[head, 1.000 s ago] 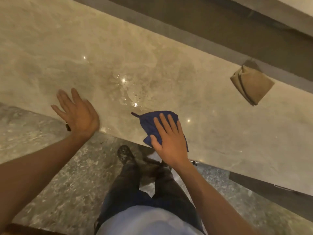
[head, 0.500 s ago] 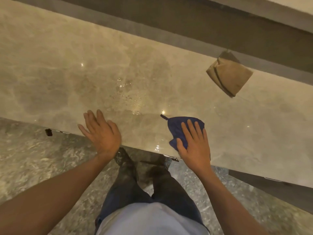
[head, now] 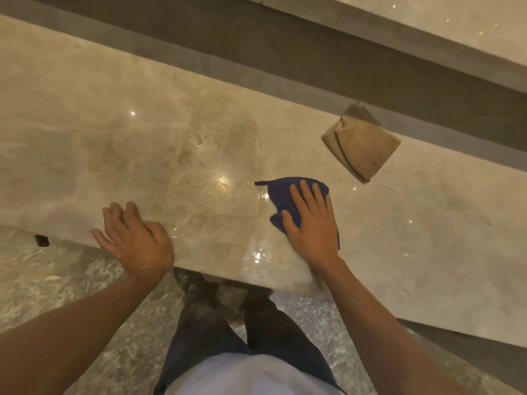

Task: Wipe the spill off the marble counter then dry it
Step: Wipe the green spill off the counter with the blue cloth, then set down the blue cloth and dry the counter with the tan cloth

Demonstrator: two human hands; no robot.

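Observation:
A beige marble counter runs across the view. A wet, glistening spill covers its middle and reaches the near edge. My right hand lies flat, fingers spread, pressing a dark blue cloth onto the counter just right of the wet patch. My left hand rests with its fingers apart on the counter's near edge, left of the spill, and holds nothing. A folded tan cloth sits at the counter's far edge, beyond and to the right of the blue cloth.
Behind the counter runs a dark recessed channel, with a second pale ledge at the top right. Below the counter's edge are a speckled stone floor, my dark trousers and shoes. A small dark object sits under the edge at left.
My right hand has slid the blue cloth to the right across the counter, leaving a wet streak behind it. My left hand has moved right along the near edge.

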